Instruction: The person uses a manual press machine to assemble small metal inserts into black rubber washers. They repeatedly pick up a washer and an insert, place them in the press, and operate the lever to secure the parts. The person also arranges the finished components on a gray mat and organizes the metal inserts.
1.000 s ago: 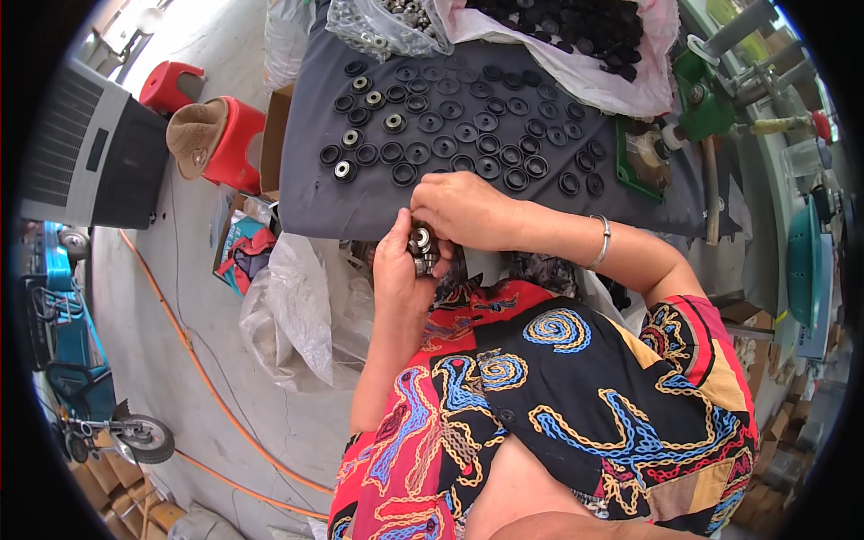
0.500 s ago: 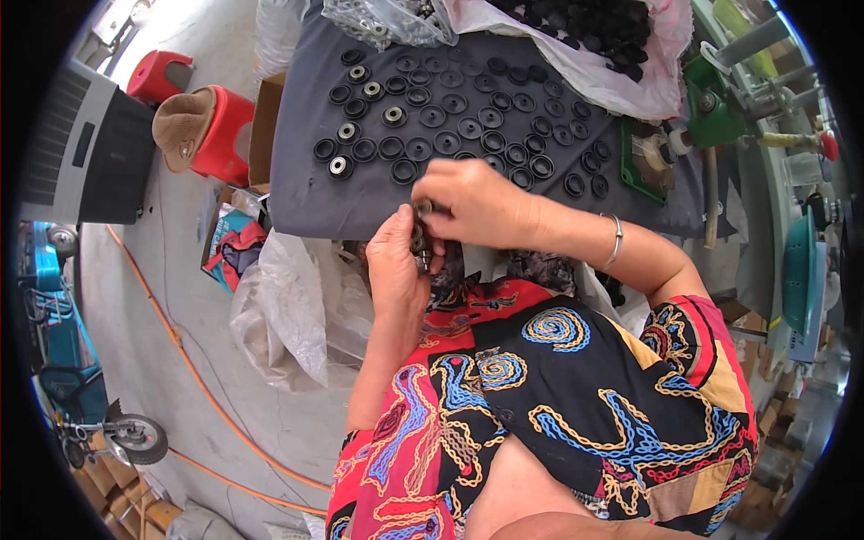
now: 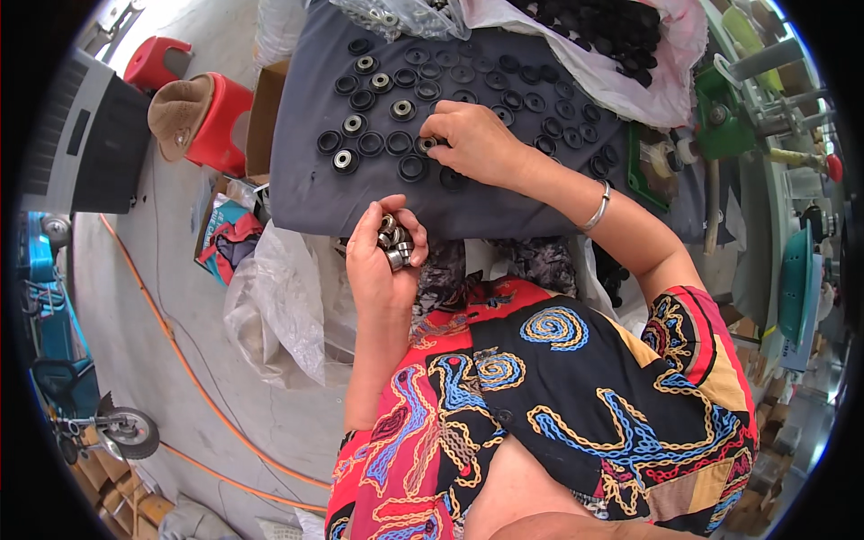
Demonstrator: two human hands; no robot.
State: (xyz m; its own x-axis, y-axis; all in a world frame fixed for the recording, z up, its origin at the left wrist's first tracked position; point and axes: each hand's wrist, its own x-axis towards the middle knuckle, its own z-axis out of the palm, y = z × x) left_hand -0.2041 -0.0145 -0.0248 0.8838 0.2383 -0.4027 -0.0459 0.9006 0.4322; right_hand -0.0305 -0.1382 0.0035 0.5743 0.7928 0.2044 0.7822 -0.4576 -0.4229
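Observation:
My left hand (image 3: 376, 265) is cupped around several small shiny metal bearings (image 3: 394, 241), just in front of the table's near edge. Over the table, my right hand (image 3: 477, 144) pinches a bearing (image 3: 428, 143) at one of the round black plastic rings; my fingers partly hide both. Many such black rings (image 3: 412, 168) lie in loose rows on the dark grey cloth (image 3: 306, 200). Several toward the left have a metal bearing (image 3: 345, 161) in their middle. My right hand and forearm cover some of the rings.
A clear bag of bearings (image 3: 396, 16) and a white sack of black parts (image 3: 670, 85) lie at the table's far side. Green machinery (image 3: 720, 103) stands at the right. Left are a red stool (image 3: 229, 121) with a hat (image 3: 180, 112), a cardboard box (image 3: 265, 117) and an orange hose (image 3: 180, 346).
My right hand has moved from my left hand out to the rings, taking a bearing there. My left hand has lowered slightly and turned, showing the bearings in it.

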